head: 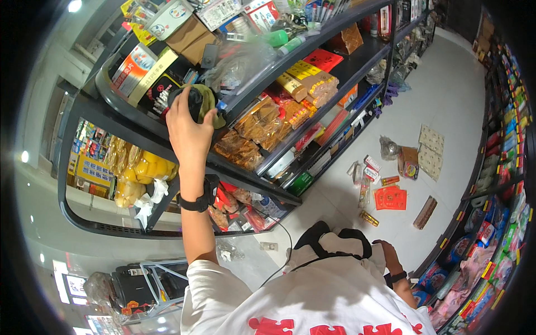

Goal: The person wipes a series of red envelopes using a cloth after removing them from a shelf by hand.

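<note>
My left hand (190, 130) reaches up to the top shelf and grips a rolled olive-green and black item (207, 104), seemingly fabric. Its thumb lies on the green side and the fingers go over the black side. Just left of the item stand a black box with white printed sticks (160, 97), a pale yellow glove box (153, 77) and an orange and white carton (135, 69). Crumpled clear plastic (234, 71) lies to its right. Down beside my leg is my right hand (386, 251), partly hidden; its fingers cannot be made out.
Below, a dark metal shelf holds plastic-wrapped brown bundles (257, 121) and yellow-wrapped packs (312, 77). Red envelopes (390, 198), a brown block (425, 212) and small boxes (372, 168) lie on the floor. Stocked shelving (481, 234) lines the right. A cable (289, 234) hangs near my body.
</note>
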Demonstrator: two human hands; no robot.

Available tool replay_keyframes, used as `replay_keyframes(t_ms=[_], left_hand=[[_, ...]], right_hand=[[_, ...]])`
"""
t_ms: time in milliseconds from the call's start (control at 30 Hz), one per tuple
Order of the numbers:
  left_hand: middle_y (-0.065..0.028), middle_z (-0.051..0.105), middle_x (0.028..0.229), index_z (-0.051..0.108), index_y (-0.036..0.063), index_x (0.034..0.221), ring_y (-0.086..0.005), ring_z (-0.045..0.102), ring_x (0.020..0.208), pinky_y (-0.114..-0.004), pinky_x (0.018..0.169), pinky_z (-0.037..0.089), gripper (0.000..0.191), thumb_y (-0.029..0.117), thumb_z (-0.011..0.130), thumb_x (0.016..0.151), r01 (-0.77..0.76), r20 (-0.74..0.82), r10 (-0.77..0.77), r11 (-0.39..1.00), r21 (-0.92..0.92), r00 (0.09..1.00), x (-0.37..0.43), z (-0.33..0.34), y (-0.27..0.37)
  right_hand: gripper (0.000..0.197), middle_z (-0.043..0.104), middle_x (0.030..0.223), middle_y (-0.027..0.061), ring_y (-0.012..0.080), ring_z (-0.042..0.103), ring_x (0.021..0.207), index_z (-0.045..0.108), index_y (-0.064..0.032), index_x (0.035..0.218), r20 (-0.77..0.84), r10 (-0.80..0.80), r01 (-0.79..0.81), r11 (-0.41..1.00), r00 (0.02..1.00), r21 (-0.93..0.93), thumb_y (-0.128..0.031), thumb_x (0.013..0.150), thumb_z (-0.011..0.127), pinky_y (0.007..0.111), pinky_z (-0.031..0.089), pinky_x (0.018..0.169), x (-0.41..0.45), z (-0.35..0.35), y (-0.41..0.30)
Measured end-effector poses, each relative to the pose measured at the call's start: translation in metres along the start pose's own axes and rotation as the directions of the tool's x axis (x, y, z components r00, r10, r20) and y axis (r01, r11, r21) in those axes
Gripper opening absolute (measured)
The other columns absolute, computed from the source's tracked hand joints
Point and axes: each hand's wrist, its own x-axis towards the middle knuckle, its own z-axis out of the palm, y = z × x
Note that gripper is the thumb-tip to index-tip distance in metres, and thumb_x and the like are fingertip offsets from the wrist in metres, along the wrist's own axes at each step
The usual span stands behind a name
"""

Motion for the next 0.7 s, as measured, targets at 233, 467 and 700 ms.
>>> replay_keyframes(t_ms=[233,467,700], left_hand=[[-0.0171,0.072,0.094,0.05,-0.0029,0.136,-0.0387,0.068,0.091,-0.045,0.082,0.053,0.079,0.033,0.084,0.075,0.388,0.086,-0.39,0.921,0.038,0.917,0.003,0.04,-0.003],[-0.0148,0.073,0.079,0.065,-0.0044,0.116,-0.0376,0.071,0.081,-0.044,0.077,0.057,0.057,0.03,0.083,0.074,0.331,0.079,-0.352,0.922,0.202,0.933,0.013,0.056,-0.019],[-0.0054,0.066,0.067,0.068,0.003,0.097,-0.0203,0.066,0.061,-0.032,0.063,0.053,0.032,0.021,0.082,0.074,0.272,-0.241,-0.311,0.945,-0.182,0.919,0.019,0.048,-0.024]], right_hand=[[0.026,0.069,0.099,0.018,0.0382,0.067,0.093,0.067,-0.0094,0.106,-0.049,0.096,-0.098,0.994,0.994,-0.039,-0.023,0.085,0.066,0.046,0.056,0.078,-0.005,0.01,0.004],[0.018,0.068,0.096,0.0179,0.0389,0.066,0.09,0.065,-0.0077,0.099,-0.104,0.017,-0.019,1.0,0.994,-0.016,-0.021,0.087,0.062,0.047,0.054,0.075,-0.001,0.018,0.006],[0.028,0.069,0.099,0.0192,0.0399,0.066,0.092,0.067,-0.0071,0.107,-0.084,0.08,-0.08,0.997,0.993,0.002,-0.022,0.084,0.065,0.045,0.054,0.077,0.0,0.035,0.028]])
